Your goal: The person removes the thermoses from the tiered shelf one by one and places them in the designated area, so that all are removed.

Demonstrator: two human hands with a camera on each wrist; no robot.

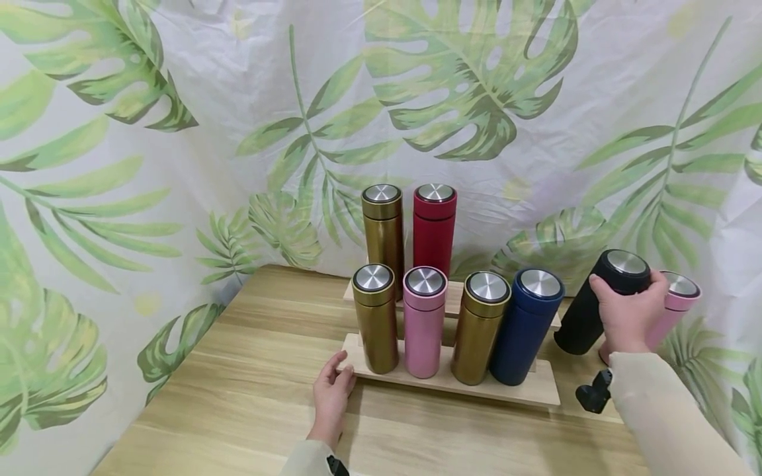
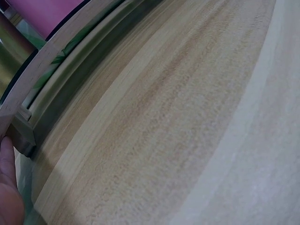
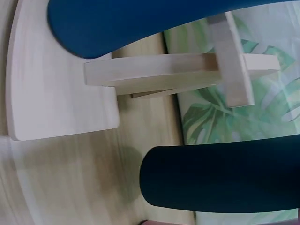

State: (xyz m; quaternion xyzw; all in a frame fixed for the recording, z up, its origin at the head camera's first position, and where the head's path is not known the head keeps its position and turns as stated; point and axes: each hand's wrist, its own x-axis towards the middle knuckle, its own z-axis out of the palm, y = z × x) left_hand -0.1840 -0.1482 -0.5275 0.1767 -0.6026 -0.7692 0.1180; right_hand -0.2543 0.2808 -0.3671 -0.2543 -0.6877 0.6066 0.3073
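Plainly, the black bottle [image 1: 580, 320] is at the right of the head view, grasped near its top by the right hand [image 1: 634, 311], with the thumb at its left and the fingers round the other side. Its long axis slants, the base toward the lower left and the round lid [image 1: 628, 262] toward the upper right; in the right wrist view it lies nearly level across the lower right, base end pointing left. Whether that base touches the table [image 1: 268, 370] cannot be told. The body is a smooth matte cylinder, the lid topped by a shiny brushed-metal disc.

Partly behind the right hand is a pink bottle [image 1: 667, 320], likewise slanting up and right. The left hand [image 1: 332, 393], at lower centre, is relaxed, holding no bottle, its fingers resting against the left end of a pale wooden rack [image 1: 544, 385].

On the rack's front board, left to right, stand a glossy gold bottle [image 1: 379, 334], a second pink one, another gold one and a navy bottle [image 1: 526, 330], lids up; on the rear step are a gold bottle and a red bottle [image 1: 434, 238]. The tabletop has streaked wood grain; behind hangs wrinkled, leaf-printed cloth [image 1: 196, 53].
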